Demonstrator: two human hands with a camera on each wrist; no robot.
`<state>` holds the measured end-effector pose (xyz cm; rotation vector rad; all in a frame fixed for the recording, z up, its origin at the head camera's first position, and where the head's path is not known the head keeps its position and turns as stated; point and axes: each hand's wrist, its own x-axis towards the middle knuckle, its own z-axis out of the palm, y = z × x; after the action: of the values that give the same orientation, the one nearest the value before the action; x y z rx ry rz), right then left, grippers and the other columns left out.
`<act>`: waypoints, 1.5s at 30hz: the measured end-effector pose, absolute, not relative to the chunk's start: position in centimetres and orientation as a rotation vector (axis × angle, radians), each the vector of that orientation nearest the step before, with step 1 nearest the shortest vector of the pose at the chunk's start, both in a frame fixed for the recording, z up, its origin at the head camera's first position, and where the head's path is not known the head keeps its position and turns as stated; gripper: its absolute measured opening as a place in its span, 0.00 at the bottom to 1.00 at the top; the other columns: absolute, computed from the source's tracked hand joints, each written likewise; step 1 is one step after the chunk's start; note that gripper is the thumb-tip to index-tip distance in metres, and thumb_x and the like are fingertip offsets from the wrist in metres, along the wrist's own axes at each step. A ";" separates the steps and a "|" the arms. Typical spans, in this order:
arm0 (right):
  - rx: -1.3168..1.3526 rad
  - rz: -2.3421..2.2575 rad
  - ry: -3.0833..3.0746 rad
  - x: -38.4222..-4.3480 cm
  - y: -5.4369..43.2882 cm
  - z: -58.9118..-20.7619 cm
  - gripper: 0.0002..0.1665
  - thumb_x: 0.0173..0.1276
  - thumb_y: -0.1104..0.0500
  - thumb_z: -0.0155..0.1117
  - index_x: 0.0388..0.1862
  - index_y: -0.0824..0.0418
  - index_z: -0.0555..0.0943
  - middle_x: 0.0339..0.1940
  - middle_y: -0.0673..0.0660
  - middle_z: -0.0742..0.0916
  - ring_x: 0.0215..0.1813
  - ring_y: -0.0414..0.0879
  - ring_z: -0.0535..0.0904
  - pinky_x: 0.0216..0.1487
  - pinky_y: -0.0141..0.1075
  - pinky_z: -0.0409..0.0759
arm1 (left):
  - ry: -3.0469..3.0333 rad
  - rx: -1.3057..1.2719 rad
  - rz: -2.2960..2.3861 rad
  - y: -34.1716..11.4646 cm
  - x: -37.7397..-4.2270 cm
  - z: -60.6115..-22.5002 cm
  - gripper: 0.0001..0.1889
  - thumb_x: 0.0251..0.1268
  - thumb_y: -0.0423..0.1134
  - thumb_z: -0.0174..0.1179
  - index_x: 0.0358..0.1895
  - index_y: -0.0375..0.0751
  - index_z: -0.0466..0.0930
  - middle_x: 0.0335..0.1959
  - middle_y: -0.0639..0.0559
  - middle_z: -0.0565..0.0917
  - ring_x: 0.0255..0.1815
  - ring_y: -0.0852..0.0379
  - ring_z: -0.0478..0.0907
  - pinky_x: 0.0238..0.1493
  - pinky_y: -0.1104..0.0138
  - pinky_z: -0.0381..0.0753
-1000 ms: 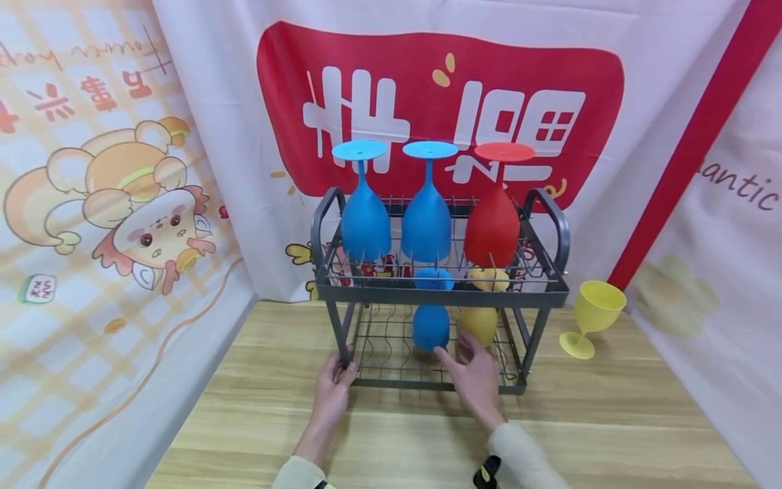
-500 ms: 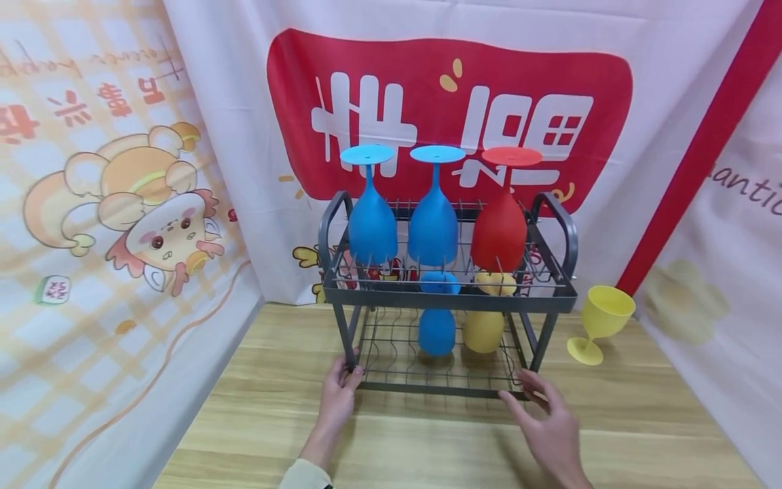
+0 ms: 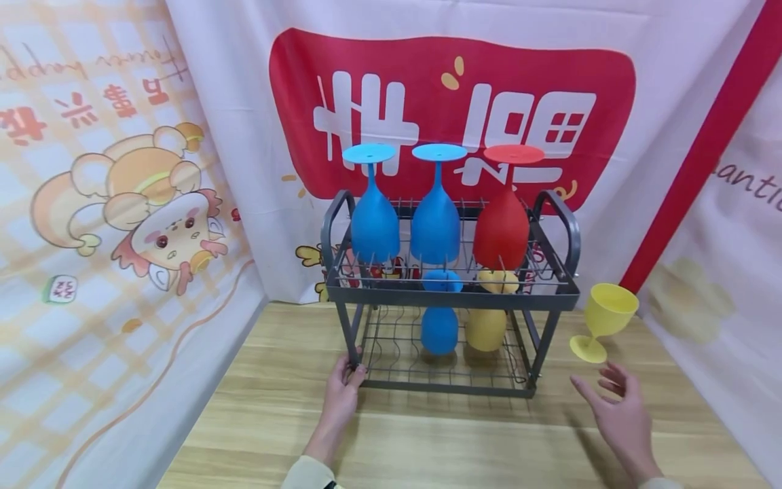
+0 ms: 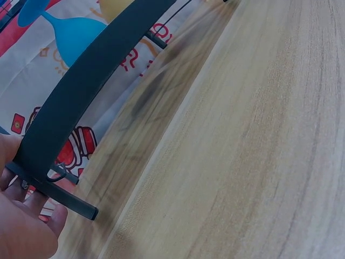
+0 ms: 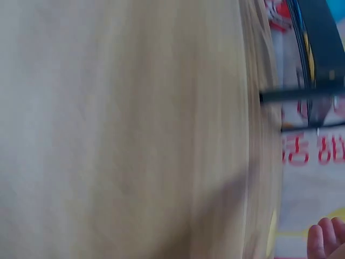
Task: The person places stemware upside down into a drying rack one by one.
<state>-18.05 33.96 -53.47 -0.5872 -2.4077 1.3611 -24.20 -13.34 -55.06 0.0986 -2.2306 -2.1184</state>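
Note:
A dark two-tier dish rack (image 3: 452, 297) stands on the table. My left hand (image 3: 339, 397) grips the foot of its front left post; in the left wrist view, curled fingers (image 4: 36, 202) show under the rack's end. My right hand (image 3: 620, 414) is off to the right, thumb and fingers apart and holding nothing. Just beyond its fingertips an upright yellow plastic goblet (image 3: 609, 309) stands on the table. Upside down on the top tier are two blue goblets (image 3: 375, 227) and a red goblet (image 3: 502, 231). A blue goblet (image 3: 439, 331) and a yellow goblet (image 3: 485, 331) hang inverted on the lower tier.
Wood-grain table (image 3: 440, 441) lies under everything. Printed cloth (image 3: 452, 115) hangs close behind the rack, with more cloth (image 3: 140, 224) along the left side and on the right beyond the upright goblet.
My right hand has left the yellow goblet on the lower tier, passed the rack's front right corner and moved right toward the upright goblet. The left hand keeps its grip; the head view shifted slightly.

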 end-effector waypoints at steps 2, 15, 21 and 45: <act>-0.645 1.356 -2.425 -18.7 35.7 -53.2 0.64 0.67 0.34 0.74 0.88 0.60 0.52 0.81 0.68 0.72 0.72 0.58 0.73 0.45 0.21 0.75 | -2.228 0.087 -2.128 -12.9 -24.3 -55.0 0.27 0.80 0.35 0.54 0.79 0.45 0.67 0.78 0.35 0.72 0.80 0.33 0.68 0.82 0.35 0.59; -0.641 1.301 -2.478 -24.5 38.9 -52.7 0.79 0.65 0.30 0.73 0.88 0.65 0.33 0.85 0.78 0.57 0.77 0.77 0.66 0.73 0.70 0.71 | -2.250 0.098 -2.134 -13.3 -24.0 -54.8 0.27 0.81 0.34 0.52 0.80 0.45 0.66 0.77 0.34 0.72 0.80 0.34 0.68 0.83 0.36 0.58; -0.761 1.457 -2.395 -26.2 39.2 -52.4 0.80 0.64 0.29 0.73 0.88 0.61 0.29 0.88 0.74 0.53 0.82 0.75 0.61 0.79 0.69 0.64 | -2.251 0.083 -2.096 -13.4 -24.0 -54.9 0.27 0.81 0.33 0.52 0.79 0.43 0.66 0.77 0.33 0.73 0.79 0.32 0.70 0.81 0.35 0.60; -0.912 1.737 -2.140 -29.1 39.8 -50.7 0.70 0.65 0.36 0.76 0.90 0.52 0.42 0.89 0.65 0.59 0.86 0.63 0.59 0.85 0.58 0.63 | -2.277 0.132 -2.084 -13.3 -24.0 -54.7 0.27 0.81 0.35 0.52 0.79 0.48 0.67 0.79 0.36 0.70 0.79 0.32 0.69 0.80 0.30 0.56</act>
<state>-29.12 39.80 -50.73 -0.9122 -2.1398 1.7375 -23.97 -13.31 -54.71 0.1319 -2.2773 -2.0839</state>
